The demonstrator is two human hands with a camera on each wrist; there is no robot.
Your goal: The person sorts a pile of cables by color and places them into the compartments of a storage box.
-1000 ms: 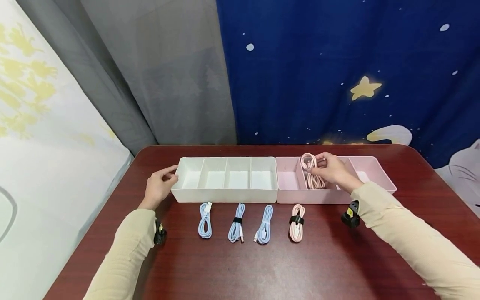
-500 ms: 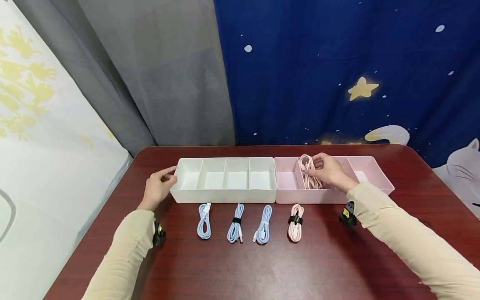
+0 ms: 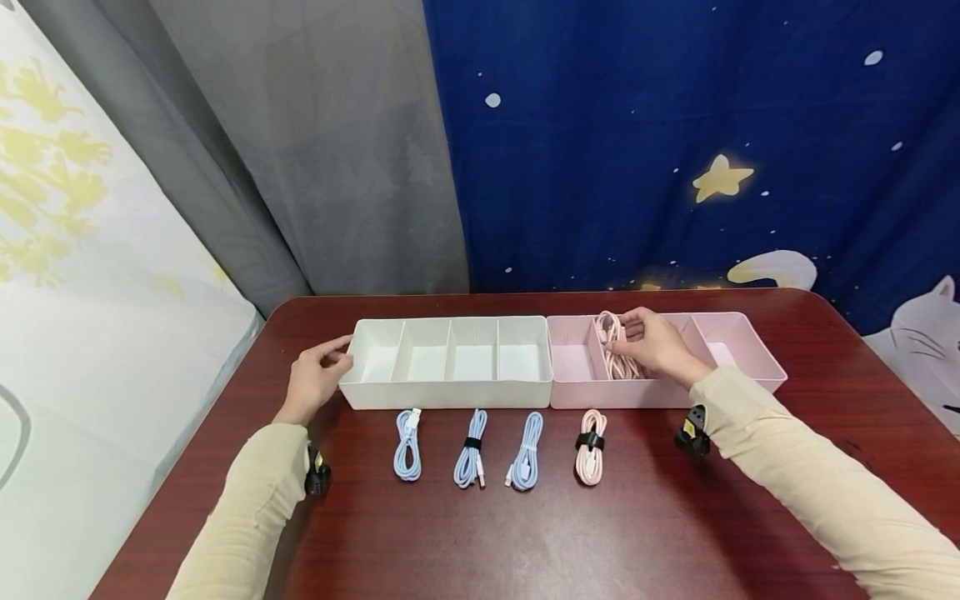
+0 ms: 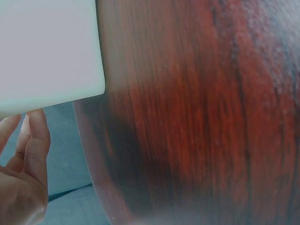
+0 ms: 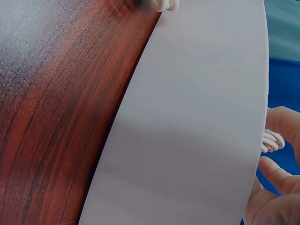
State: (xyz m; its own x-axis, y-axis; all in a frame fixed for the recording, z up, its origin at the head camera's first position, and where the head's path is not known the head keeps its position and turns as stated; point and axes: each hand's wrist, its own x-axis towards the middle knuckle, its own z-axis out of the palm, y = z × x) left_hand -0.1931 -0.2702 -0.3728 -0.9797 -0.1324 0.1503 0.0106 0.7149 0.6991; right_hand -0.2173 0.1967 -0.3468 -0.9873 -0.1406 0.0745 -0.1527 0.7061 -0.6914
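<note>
My right hand [image 3: 660, 343] holds a coiled pink charging cable [image 3: 617, 367], thumb on the near side and fingers beyond it. The coil stands low in the second compartment from the left of a pink divided box [image 3: 637, 395]. In the right wrist view, a few loops of the pink cable [image 5: 272, 141] show above the wall between my thumb and finger; the rest is hidden. My left hand [image 3: 313, 382] rests its fingertips against the left end of a white divided box [image 3: 450, 396]. The left wrist view shows those fingers [image 4: 36, 136] at the white wall.
In front of the boxes lie three coiled blue cables [image 3: 407, 450] and one pink cable [image 3: 590, 454] with a black strap. The boxes stand end to end on a dark red wooden table [image 3: 480, 542]. Curtains [image 3: 360, 167] hang behind it.
The pink cable in my right hand has sunk slightly lower into its compartment. My left hand stays at the white box's end. The whole view has shifted a little.
</note>
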